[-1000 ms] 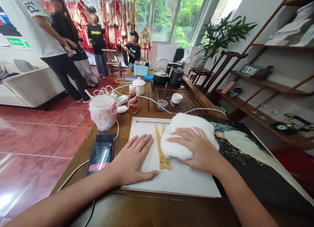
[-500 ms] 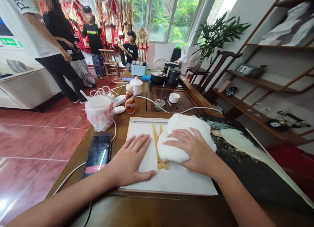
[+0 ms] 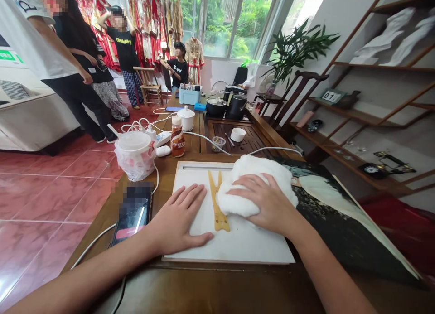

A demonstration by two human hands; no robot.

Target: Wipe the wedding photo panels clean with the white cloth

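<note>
My left hand (image 3: 180,219) lies flat on a white board (image 3: 207,249) with a thin wooden edge, fingers stretched out and thumb pointing right. Between my hands is a flat tan two-pronged piece (image 3: 219,210), its prongs pointing away from me and small dark dots at its near end. My right hand (image 3: 268,203) grips a fluffy white cloth (image 3: 238,207) from above, fingers curved over it. That bundle rests on the right part of the board and touches or covers the right side of the tan piece.
A phone (image 3: 132,214) with a cable lies left of the board. Behind it stand a bagged tub (image 3: 135,155) and a brown bottle (image 3: 177,137). A large dark picture panel (image 3: 335,223) lies to the right. A tea tray (image 3: 234,135) is beyond; several people are at the back left.
The white cloth has shifted slightly against the tan piece, whose near end shows more. My left hand stays flat in place. A person at the back has raised their arms to their head.
</note>
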